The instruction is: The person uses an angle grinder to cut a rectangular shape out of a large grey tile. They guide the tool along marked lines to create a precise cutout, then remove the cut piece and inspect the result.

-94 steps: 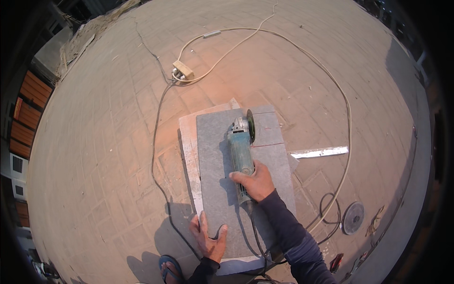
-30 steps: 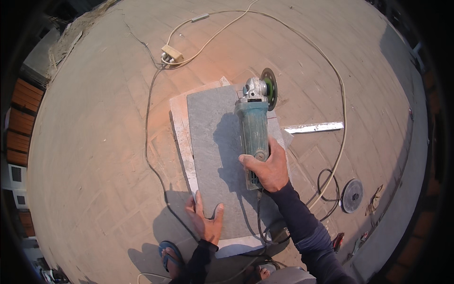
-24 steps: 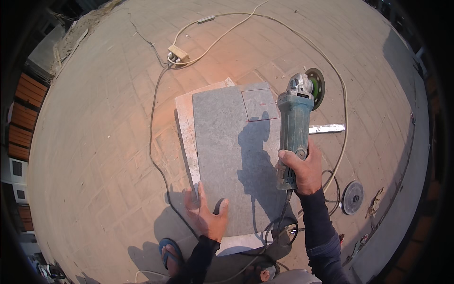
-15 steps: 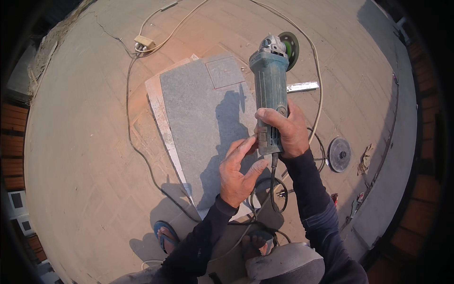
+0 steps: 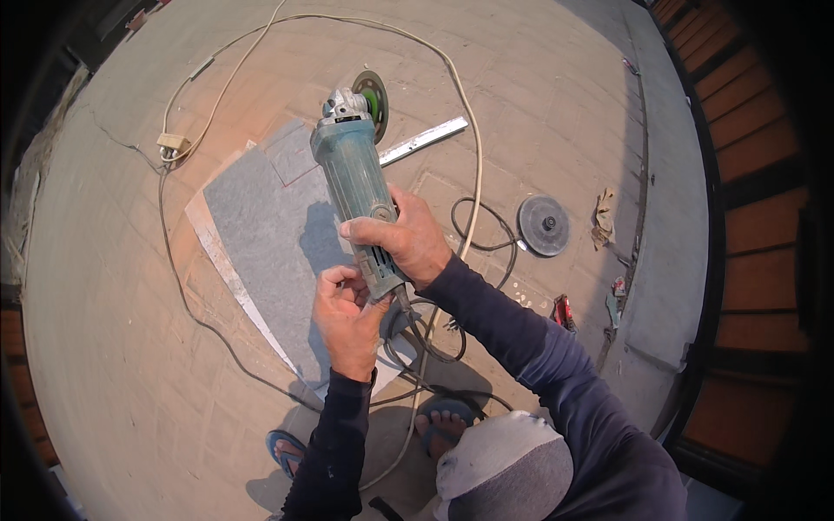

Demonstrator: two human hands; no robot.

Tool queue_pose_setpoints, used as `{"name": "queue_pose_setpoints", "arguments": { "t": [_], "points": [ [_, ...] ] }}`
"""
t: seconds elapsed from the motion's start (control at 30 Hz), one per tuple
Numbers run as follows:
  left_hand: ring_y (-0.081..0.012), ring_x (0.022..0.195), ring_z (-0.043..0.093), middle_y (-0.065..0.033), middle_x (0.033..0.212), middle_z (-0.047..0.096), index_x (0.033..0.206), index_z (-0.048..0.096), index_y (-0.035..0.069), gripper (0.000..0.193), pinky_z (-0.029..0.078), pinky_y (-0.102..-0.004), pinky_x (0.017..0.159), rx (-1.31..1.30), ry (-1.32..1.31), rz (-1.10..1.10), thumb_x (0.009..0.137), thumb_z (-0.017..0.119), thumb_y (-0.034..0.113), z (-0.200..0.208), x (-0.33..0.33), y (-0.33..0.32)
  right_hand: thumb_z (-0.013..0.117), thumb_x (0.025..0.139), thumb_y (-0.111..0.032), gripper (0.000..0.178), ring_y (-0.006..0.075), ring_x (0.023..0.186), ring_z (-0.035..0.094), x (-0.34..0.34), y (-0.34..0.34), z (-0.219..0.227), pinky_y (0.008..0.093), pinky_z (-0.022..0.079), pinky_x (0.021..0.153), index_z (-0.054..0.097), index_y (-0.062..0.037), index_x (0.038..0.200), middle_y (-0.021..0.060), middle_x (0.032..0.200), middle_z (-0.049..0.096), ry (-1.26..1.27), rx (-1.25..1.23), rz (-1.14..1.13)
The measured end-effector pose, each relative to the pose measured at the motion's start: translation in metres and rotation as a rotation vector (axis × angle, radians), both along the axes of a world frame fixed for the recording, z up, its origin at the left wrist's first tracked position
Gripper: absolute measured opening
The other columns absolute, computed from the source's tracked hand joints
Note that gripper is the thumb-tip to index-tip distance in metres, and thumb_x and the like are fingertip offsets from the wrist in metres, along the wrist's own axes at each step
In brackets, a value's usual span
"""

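My right hand (image 5: 413, 239) grips the angle grinder (image 5: 354, 169) over the tile (image 5: 261, 217); my left hand (image 5: 347, 326) curls at the grinder's rear, grip unclear.

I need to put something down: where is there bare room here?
Wide bare dusty-brown paving spreads left of the thin black cable. Another patch lies right of the curved cream cable, above the round grey disc. It is crowded by the near end of the flat grey slab, where cables cross near the blue-sandalled feet.
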State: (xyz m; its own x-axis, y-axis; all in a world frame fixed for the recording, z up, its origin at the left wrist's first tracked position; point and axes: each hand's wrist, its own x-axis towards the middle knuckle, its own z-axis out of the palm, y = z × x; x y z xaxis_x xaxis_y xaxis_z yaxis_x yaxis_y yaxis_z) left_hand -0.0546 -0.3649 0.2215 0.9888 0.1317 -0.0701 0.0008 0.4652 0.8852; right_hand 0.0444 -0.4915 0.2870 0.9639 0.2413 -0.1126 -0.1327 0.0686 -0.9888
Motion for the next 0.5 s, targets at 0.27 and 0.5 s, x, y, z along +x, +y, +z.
{"name": "queue_pose_setpoints", "arguments": {
  "t": [0.27, 0.5],
  "points": [
    [-0.0181, 0.107, 0.065, -0.0102, 0.113, 0.062, 0.12, 0.049, 0.005, 0.053, 0.054, -0.0322, 0.097, 0.047, -0.035, -0.104, 0.081, 0.078, -0.016, 0.009, -0.009, -0.018, 0.082, 0.076, -0.034, 0.049, 0.0122, 0.072, 0.062, -0.021, -0.028, -0.002, 0.0279, 0.05, 0.067, 0.063, 0.002, 0.103, 0.0049, 0.084, 0.066, 0.025, 0.09, -0.071],
    [-0.0168, 0.101, 0.066, -0.0094, 0.107, 0.061, 0.114, 0.047, 0.005, 0.05, 0.054, -0.0307, 0.094, 0.199, -0.011, -0.268, 0.081, 0.079, -0.015, 0.028, -0.014, -0.045, 0.082, 0.075, -0.037, 0.05, 0.0135, 0.073, 0.061, -0.049, -0.069, 0.002, 0.0284, 0.05, 0.066, 0.064, 0.0029, 0.101, 0.0078, 0.086, 0.067, 0.036, 0.093, -0.177]
  ]
}}
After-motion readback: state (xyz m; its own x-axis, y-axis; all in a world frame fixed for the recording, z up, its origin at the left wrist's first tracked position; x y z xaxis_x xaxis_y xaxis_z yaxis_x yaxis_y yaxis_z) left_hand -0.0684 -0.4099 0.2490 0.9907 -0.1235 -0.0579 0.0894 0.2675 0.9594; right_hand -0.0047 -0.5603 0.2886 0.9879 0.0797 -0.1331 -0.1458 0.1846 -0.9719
